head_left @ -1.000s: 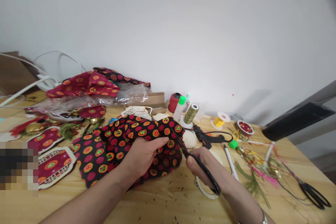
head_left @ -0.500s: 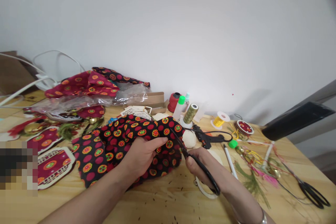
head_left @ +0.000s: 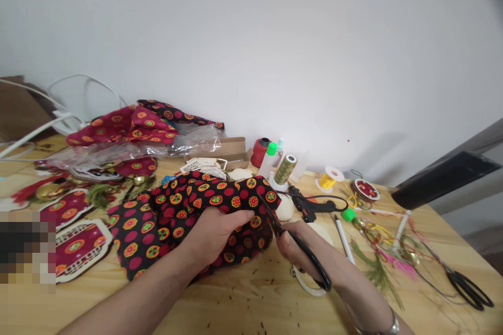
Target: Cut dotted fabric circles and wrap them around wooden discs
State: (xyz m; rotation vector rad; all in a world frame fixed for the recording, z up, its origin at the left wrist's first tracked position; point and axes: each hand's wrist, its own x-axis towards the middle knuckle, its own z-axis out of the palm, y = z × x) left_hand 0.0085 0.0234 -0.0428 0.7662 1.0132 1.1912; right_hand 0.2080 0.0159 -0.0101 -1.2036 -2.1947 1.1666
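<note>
Black fabric (head_left: 137, 225) with red dots and orange-ringed flowers lies bunched at the middle of the table. My left hand (head_left: 216, 230) grips a fold of it, thumb pressed on top. In my right hand (head_left: 296, 246) is a pair of black-handled scissors (head_left: 310, 256), fingers wrapped round the handles. Their dark blades reach up and left over the right part of the fabric, close to my left thumb. Whether the blades are parted around the cloth is hard to make out. A pale ring-shaped piece (head_left: 314, 285) lies partly under my right hand.
A glue gun (head_left: 308, 204), thread spools (head_left: 285, 169) and a green-capped bottle (head_left: 268, 159) stand behind the fabric. At right lie a white pen (head_left: 345, 241), tangled cords and another pair of scissors (head_left: 469, 290). Fabric-covered plaques (head_left: 80, 248) lie left; a plastic bag (head_left: 118, 152) is behind them.
The fabric's upper right edge has shifted slightly right. My left thumb and the scissors have moved a little with it; both hands keep their hold.
</note>
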